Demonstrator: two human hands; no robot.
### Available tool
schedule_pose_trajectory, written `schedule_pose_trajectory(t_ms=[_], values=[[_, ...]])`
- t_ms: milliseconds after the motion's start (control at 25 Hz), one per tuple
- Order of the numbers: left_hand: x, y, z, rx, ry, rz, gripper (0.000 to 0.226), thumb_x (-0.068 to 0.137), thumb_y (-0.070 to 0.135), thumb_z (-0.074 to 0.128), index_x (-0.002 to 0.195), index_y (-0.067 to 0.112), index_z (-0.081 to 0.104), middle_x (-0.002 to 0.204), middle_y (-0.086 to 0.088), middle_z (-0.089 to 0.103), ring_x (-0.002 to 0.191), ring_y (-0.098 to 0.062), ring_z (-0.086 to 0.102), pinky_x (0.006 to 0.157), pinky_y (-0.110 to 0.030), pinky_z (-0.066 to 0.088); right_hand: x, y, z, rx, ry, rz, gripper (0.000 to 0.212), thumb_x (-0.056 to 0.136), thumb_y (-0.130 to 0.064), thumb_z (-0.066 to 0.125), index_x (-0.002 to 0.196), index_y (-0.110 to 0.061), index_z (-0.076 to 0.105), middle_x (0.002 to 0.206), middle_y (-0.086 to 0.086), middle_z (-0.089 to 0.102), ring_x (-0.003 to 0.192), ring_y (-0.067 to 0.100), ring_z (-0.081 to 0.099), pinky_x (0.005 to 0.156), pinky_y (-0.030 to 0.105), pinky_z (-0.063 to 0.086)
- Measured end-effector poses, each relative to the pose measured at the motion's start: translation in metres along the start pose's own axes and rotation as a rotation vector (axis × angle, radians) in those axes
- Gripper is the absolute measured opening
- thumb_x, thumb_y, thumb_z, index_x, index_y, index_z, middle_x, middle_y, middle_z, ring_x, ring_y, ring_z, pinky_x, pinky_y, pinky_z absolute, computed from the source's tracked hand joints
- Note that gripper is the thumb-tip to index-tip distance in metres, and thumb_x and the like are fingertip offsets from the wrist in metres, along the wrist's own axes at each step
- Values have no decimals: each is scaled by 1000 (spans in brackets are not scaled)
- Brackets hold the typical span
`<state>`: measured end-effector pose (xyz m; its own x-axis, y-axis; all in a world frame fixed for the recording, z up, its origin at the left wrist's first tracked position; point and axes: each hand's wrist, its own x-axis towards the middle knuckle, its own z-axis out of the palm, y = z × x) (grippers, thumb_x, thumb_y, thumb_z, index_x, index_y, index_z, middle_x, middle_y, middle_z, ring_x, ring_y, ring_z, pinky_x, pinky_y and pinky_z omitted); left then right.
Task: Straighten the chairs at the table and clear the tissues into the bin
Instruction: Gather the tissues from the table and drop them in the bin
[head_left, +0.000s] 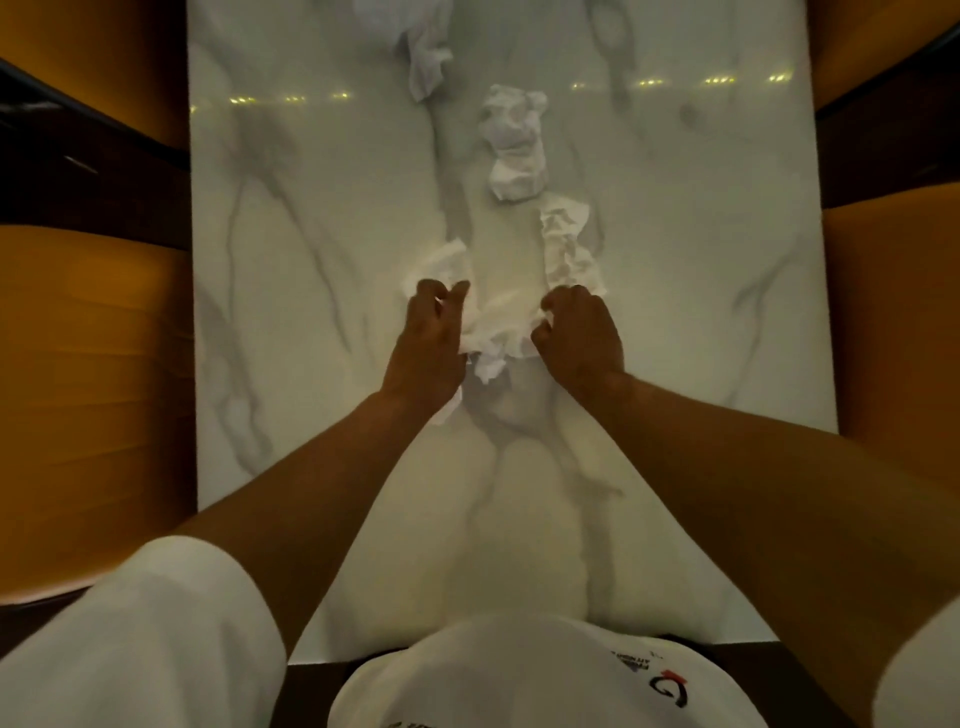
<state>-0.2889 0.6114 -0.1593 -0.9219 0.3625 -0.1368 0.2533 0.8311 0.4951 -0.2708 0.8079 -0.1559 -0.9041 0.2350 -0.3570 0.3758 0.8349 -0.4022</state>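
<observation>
A white marble table (311, 415) stretches away from me. Crumpled white tissues lie along its middle. My left hand (431, 343) and my right hand (579, 335) are both closed on a bunch of tissues (496, 332) gathered between them. One tissue (569, 249) trails from under my right hand, and another tissue (441, 262) pokes out beyond my left fingers. Further off sits a balled tissue (514, 143), and a larger crumpled tissue (421, 47) lies at the top edge. No bin is in view.
Orange upholstered chairs line both long sides: one at the left (93, 389), one at the right (893, 322), and others further back at the upper left (98, 57) and upper right (883, 36). Dark gaps separate them.
</observation>
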Motion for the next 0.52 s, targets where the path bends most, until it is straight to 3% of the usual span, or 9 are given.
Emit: schedule_pose_trajectory(t_ms=[80,160,240,280,360,440,520], values=[[16,-7,-5,26,45,-149,57,74,3,83,125,-2,59,132,-27,46,114,-43,51,94,-47,52,-1,-1,0,33,68,-44,29,88,-10,68,116,-5,64,122,16,53,101,34,59,81,34,46],[29,-13,-14,34,21,-243,34,79,5,77,111,-1,66,126,-23,53,113,-40,52,92,-45,51,1,0,-2,68,132,-70,45,82,-1,69,125,-6,56,127,18,45,89,34,61,75,32,46],[41,-19,-23,82,1,-245,26,82,3,71,108,3,69,112,-18,63,104,-36,59,87,-40,48,9,1,-4,52,124,-43,69,79,2,68,142,-9,42,137,18,35,80,32,58,72,36,50],[47,-20,-28,123,-7,-244,29,83,5,69,112,7,68,108,-13,67,101,-35,63,87,-39,43,14,1,-6,31,91,-7,72,80,0,68,145,-10,39,140,16,33,80,30,56,72,37,51],[56,-25,-36,179,-13,-231,47,85,10,70,130,12,56,106,-9,71,97,-34,67,90,-40,37,23,0,-10,17,18,25,56,84,-5,67,137,-10,50,136,12,45,90,32,61,80,39,51],[65,-32,-43,89,-11,-177,71,85,8,74,147,8,41,119,-17,66,99,-39,66,92,-43,44,29,-5,-11,35,-20,-41,44,87,-8,64,130,-12,55,125,13,59,103,35,63,87,41,50],[79,-37,-51,33,26,-144,85,81,-1,76,153,6,31,134,-24,47,94,-42,63,87,-46,51,36,-13,-12,36,-112,-148,63,87,-9,64,146,-19,45,122,14,63,105,34,63,90,43,51]])
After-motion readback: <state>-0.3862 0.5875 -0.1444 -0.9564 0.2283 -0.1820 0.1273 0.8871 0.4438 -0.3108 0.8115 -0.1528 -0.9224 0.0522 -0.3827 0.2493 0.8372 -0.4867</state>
